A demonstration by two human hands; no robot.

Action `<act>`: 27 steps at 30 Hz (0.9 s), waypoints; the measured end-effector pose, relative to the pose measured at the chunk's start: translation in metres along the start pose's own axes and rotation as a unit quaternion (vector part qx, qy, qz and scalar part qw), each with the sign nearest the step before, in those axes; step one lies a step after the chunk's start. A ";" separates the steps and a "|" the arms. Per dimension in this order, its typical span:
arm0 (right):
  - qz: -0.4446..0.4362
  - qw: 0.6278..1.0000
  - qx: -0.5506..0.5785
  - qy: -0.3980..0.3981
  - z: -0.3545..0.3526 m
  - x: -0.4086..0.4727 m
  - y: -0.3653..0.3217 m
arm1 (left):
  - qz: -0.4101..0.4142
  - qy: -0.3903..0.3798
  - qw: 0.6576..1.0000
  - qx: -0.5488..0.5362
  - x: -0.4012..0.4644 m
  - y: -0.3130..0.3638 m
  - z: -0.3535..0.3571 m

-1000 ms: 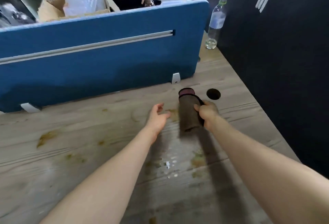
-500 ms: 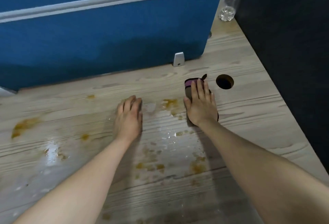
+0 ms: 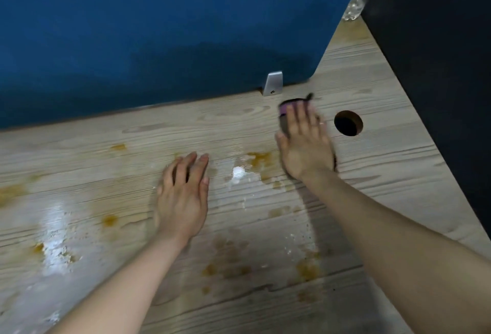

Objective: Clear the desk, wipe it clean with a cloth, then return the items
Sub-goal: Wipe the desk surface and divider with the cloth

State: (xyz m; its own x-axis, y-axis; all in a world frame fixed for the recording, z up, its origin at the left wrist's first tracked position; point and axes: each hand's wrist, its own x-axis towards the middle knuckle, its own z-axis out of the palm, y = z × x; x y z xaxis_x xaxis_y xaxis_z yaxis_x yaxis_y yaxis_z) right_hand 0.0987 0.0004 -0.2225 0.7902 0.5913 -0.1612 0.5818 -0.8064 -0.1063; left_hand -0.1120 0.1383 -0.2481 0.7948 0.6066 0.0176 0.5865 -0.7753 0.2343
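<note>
Well, the risk I see is smearing: one small cloth (image 3: pixel 285 117) against so many brown stains (image 3: pixel 261 159) and wet patches could just spread the mess, or nudge it into the cable hole (image 3: pixel 348 123) on its right. The right hand (image 3: pixel 305 145) lies flat, fingers straight, pressing the cloth onto the desk (image 3: pixel 385 174) by the blue divider (image 3: pixel 159 41). The left hand (image 3: pixel 183 195) rests open, palm down, nearer and to the left.

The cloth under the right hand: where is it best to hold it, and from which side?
The cloth lies flat under the right hand, so probably press from above with a flat palm. To lift it, pinch the exposed pink far edge near the divider.
</note>
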 end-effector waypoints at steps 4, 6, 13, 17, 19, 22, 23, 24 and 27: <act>-0.158 0.985 0.036 -0.054 0.007 -0.013 -0.048 | -0.004 -0.016 1.000 0.006 -0.001 0.001 -0.002; -0.158 0.985 0.021 -0.059 0.002 -0.012 -0.026 | -0.010 -0.018 1.000 0.000 -0.002 0.001 -0.003; 0.059 0.998 0.021 -0.003 -0.001 0.003 0.012 | -0.011 0.007 1.000 0.011 -0.001 0.001 0.000; -0.088 0.996 0.025 -0.006 0.015 -0.019 -0.058 | -0.007 -0.002 1.000 0.012 -0.002 0.000 0.000; -0.164 0.985 0.038 -0.034 0.016 -0.026 -0.077 | -0.009 -0.009 1.000 0.011 -0.002 0.001 -0.002; -0.203 0.978 0.019 -0.051 0.010 -0.021 -0.049 | -0.013 -0.015 1.000 0.004 -0.002 0.001 -0.002; -0.180 0.983 0.015 -0.041 0.007 -0.017 -0.032 | -0.011 -0.008 1.000 0.003 -0.002 0.001 -0.002; -0.136 0.990 0.019 -0.031 0.004 -0.012 -0.015 | -0.008 -0.002 1.000 0.002 -0.002 0.001 -0.001; 0.013 0.999 0.033 0.000 0.002 0.001 0.014 | -0.008 0.004 1.000 0.002 -0.002 0.000 0.000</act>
State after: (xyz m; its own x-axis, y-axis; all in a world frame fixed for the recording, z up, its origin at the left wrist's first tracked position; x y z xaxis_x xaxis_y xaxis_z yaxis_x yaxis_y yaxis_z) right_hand 0.1077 -0.0106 -0.2258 0.8048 0.5700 -0.1657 0.5471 -0.8205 -0.1655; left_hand -0.1133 0.1368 -0.2480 0.7842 0.6202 0.0220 0.5996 -0.7664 0.2304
